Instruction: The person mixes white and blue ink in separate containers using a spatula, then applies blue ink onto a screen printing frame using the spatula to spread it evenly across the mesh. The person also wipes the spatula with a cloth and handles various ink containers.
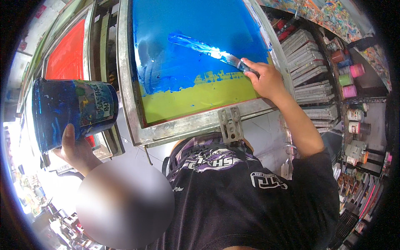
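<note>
My right hand (pixel 268 80) is closed round the handle of an ink spatula (pixel 213 51), whose long blade is coated in blue ink and lies over the screen, pointing to the far left. Thick blue ink (pixel 173 68) covers most of the mesh of a metal-framed printing screen (pixel 128 89). Along the near edge a yellow-green strip of mesh shows, with a ragged ink border. To the left of the frame, my left hand (pixel 76 149) grips an ink-smeared tub (pixel 58 110) from below and holds it tipped on its side. What is inside the tub is hidden.
A metal clamp (pixel 230 124) sticks out from the frame's near edge, close to my body. Another screen with a red area (pixel 68 56) stands at the left. On the right are stacked frames (pixel 306 58) and shelves with colourful ink pots (pixel 349 79).
</note>
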A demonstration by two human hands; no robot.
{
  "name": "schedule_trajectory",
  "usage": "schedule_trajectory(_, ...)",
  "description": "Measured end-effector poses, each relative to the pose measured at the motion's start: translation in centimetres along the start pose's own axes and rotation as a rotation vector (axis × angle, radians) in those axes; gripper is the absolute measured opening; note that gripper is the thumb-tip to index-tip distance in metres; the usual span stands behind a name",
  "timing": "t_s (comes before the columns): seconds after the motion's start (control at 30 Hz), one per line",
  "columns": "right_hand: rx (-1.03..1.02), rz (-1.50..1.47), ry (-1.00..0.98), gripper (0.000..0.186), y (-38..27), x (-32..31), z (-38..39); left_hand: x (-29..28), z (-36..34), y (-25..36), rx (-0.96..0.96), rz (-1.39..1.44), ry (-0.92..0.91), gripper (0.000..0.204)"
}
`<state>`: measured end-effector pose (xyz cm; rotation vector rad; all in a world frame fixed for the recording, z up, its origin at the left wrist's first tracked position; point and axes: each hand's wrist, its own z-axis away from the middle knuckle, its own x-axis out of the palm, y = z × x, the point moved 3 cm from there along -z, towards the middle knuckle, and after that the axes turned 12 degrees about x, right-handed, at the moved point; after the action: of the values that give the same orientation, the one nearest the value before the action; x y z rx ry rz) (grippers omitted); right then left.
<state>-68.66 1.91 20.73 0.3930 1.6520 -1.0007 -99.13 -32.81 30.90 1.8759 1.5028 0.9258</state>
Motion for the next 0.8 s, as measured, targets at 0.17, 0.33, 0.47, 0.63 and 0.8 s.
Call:
schedule_trajectory(0.17,-0.069,0.033,0.011,0.038,0.2,0.3,0.5,-0.3,-0.2,-0.6,-0.002,0.034,-0.052,0.069)
schedule_trajectory(0.33,-0.163,0.076,0.045,0.041,-0.7,-0.1,1.2,0.3,-0.1,-0.4,-0.010,0.033,-0.054,0.067)
schedule_trajectory(0.47,-0.070,0.101,-0.160,0.038,-1.3,-0.5,1.5,0.8,0.2,-0.1,-0.035,-0.007,-0.013,0.066)
schedule_trajectory(0.63,-0.187,-0.045,-0.224,0.038,-1.7,-0.3,1.7,0.1,0.0,-0.6,-0.061,-0.001,-0.017,0.067)
schedule_trajectory(0.8,-0.078,-0.321,-0.279,0.038,-1.0,0.3,1.4,1.5,0.2,0.5,0.014,0.062,-0.015,0.065)
